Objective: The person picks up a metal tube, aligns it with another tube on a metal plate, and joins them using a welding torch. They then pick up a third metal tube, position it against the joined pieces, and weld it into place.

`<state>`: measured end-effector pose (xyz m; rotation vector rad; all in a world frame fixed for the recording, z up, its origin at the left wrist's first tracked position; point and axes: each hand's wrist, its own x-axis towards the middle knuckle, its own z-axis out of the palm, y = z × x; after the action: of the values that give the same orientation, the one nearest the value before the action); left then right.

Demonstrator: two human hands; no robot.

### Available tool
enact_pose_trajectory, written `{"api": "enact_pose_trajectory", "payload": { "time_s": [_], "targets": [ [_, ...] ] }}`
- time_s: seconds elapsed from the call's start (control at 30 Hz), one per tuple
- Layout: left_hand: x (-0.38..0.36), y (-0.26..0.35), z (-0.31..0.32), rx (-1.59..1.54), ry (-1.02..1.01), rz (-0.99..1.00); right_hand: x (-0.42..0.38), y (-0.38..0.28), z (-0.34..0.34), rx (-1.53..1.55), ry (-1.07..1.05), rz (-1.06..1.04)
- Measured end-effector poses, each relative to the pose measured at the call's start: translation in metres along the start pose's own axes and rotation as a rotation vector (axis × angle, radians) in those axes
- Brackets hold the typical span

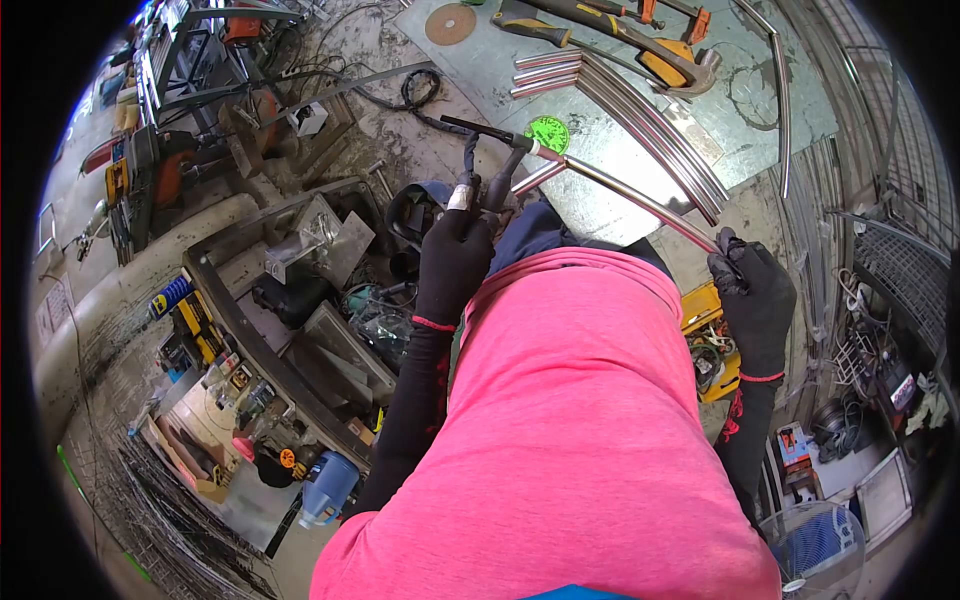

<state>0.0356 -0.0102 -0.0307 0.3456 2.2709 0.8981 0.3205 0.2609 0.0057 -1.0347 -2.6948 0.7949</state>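
Note:
My left hand (pixel 456 245), in a black glove with pale wrapping on one finger, is closed round the handle of a TIG welding torch (pixel 503 178). The torch's long black back end points left, and its pale nozzle sits right at the bend of a shiny metal tube (pixel 632 202). Near the tube's right end, my right hand (pixel 748 285), also gloved in black, pinches it between its fingers. Several similar bent tubes (pixel 640 125) lie side by side on the metal tabletop (pixel 590 215) beyond. A bright green disc (pixel 548 132) is just behind the nozzle.
A hammer (pixel 690 72), orange clamps (pixel 690 20) and a brown grinding disc (pixel 450 24) lie on the tabletop. Another long bent tube (pixel 781 110) rests at right. Below left stands a cluttered bin (pixel 215 262); a yellow toolbox (pixel 703 305) is beside my right arm.

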Motion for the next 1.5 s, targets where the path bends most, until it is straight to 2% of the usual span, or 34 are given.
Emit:
{"api": "enact_pose_trajectory", "payload": {
  "time_s": [0.13, 0.23, 0.43, 0.6, 0.73, 0.8, 0.83, 0.87, 0.97, 1.03, 1.07, 1.13, 1.17, 1.2, 1.3, 1.4, 1.43, 1.5],
  "targets": [
    [0.001, 0.000, 0.001, -0.047, -0.037, -0.102, 0.000, 0.000, -0.001, 0.009, -0.008, 0.014],
    [-0.002, 0.007, 0.001, -0.112, -0.010, -0.080, -0.001, 0.000, 0.000, -0.002, -0.012, 0.018],
    [0.000, 0.002, 0.001, -0.037, -0.034, -0.070, 0.002, -0.003, -0.003, 0.005, -0.023, 0.010],
    [-0.002, 0.004, 0.005, -0.020, 0.036, 0.063, 0.001, -0.002, -0.002, 0.007, -0.008, -0.001],
    [-0.003, 0.011, 0.000, 0.061, -0.013, 0.027, 0.002, -0.004, -0.003, 0.021, -0.034, 0.032],
    [-0.001, 0.005, 0.004, -0.031, 0.016, 0.031, 0.004, -0.004, -0.003, 0.026, -0.037, 0.022],
    [0.000, 0.005, 0.004, -0.025, 0.024, 0.056, 0.005, -0.006, -0.004, 0.016, -0.038, 0.005],
    [-0.003, 0.005, 0.002, 0.115, 0.014, 0.082, 0.003, -0.008, -0.006, 0.008, -0.033, 0.024],
    [-0.002, -0.005, 0.001, 0.168, -0.015, 0.026, 0.003, -0.010, -0.007, 0.027, -0.068, 0.047],
    [-0.004, 0.011, 0.000, -0.219, 0.028, -0.046, -0.002, -0.002, 0.000, -0.005, -0.054, 0.043],
    [-0.004, 0.008, 0.000, -0.222, 0.031, -0.048, -0.007, 0.005, 0.007, -0.007, -0.056, 0.039],
    [-0.005, -0.007, -0.001, -0.553, 0.132, -0.022, -0.022, 0.024, 0.026, 0.213, -0.030, 0.163],
    [-0.006, -0.014, -0.005, -0.522, 0.154, -0.144, -0.029, 0.032, 0.032, 0.236, -0.076, 0.247],
    [-0.005, -0.022, -0.008, -0.528, 0.152, -0.150, -0.035, 0.041, 0.041, 0.230, -0.081, 0.247],
    [-0.004, -0.033, -0.014, -0.652, 0.251, -0.228, -0.046, 0.061, 0.064, 0.376, -0.120, 0.423],
    [-0.004, -0.052, -0.017, -0.629, 0.267, -0.208, -0.053, 0.072, 0.077, 0.467, -0.118, 0.495],
    [-0.005, -0.047, -0.016, -0.633, 0.266, -0.208, -0.055, 0.078, 0.084, 0.441, -0.082, 0.359],
    [-0.008, -0.037, -0.014, -0.683, 0.278, -0.167, -0.060, 0.083, 0.090, 0.442, -0.106, 0.398]
  ]
}}
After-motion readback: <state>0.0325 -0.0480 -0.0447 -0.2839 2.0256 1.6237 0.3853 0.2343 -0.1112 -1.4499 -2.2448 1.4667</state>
